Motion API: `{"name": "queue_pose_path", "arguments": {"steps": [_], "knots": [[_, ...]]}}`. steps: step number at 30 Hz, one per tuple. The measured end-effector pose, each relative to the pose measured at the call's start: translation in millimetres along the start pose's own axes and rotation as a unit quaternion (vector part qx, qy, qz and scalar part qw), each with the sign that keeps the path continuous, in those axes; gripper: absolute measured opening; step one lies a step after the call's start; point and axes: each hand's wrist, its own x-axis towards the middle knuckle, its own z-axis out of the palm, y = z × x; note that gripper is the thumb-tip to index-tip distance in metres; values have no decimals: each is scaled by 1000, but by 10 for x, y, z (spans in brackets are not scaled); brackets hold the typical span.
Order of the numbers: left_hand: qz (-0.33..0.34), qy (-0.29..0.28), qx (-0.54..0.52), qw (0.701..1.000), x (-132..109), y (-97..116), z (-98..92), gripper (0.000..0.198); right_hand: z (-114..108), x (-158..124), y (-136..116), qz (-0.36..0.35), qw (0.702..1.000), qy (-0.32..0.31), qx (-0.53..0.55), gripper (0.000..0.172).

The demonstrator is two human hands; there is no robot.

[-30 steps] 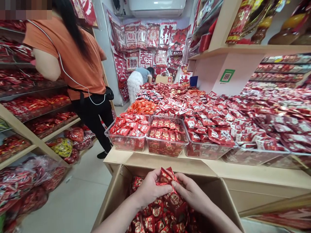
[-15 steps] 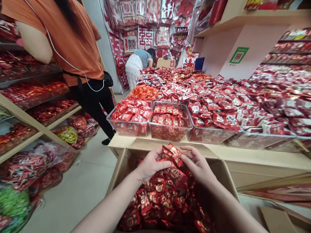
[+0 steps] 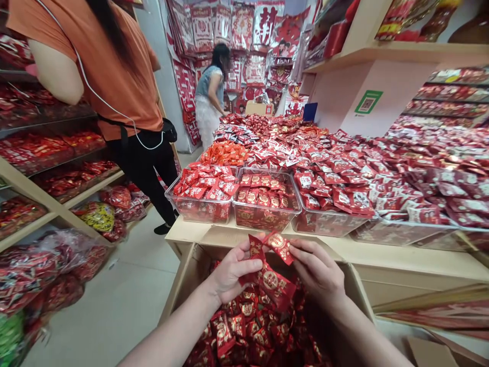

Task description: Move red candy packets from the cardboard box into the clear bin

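Observation:
Above an open cardboard box (image 3: pixel 355 290), my left hand (image 3: pixel 235 270) is closed on red and gold packets (image 3: pixel 273 283) that hang below its thumb. Facing it, my right hand (image 3: pixel 319 270) pinches one end of another red packet (image 3: pixel 279 246). That packet's other end lies close to my left fingertips. Many similar small packets (image 3: pixel 244 323) fill the box under both hands. Just beyond the box, a clear bin (image 3: pixel 267 216) holds rows of matching packets standing side by side.
More clear bins (image 3: pixel 202 210) of red packets line the wooden counter (image 3: pixel 382 252). A person in an orange shirt (image 3: pixel 122 81) stands at the left by shelves. Another person (image 3: pixel 210 92) is behind the counter's far end. Bagged goods (image 3: pixel 34 260) lie at the lower left.
The far person has risen from a deep bend. My right hand has closed its fingers on the packet and tilted it away from my left hand. The view has shifted slightly.

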Motion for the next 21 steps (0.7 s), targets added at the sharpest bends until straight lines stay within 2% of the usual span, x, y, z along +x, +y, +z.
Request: {"name": "queue_pose_path", "arguments": {"steps": [4, 10, 13, 15, 16, 18, 19, 20, 21], "knots": [[15, -19, -20, 1000, -17, 33, -5, 55, 17, 9, -27, 11, 999, 37, -11, 42], [-4, -26, 5, 1000, -18, 34, 6, 53, 35, -44, -73, 23, 999, -3, 30, 37], [-1, 0, 27, 1000, -2, 7, 8, 46, 45, -36, -104, 119, 989, -3, 92, 23], [11, 15, 36, 999, 16, -26, 12, 45, 60, -28, -121, 243, 952, -5, 186, 16], [16, 20, 39, 999, 26, -46, 15, 45, 70, -27, -127, 310, 917, -6, 250, 16], [22, 27, 49, 998, 44, -86, 26, 47, 91, -26, -131, 415, 827, -14, 379, 18], [25, 32, 56, 998, 52, -101, 33, 48, 99, -25, -127, 449, 785, -18, 426, 21], [27, 36, 64, 997, 57, -110, 39, 48, 102, -22, -119, 472, 756, -23, 453, 24], [27, 39, 74, 996, 61, -110, 44, 48, 99, -17, -107, 489, 743, -25, 458, 26]]}}
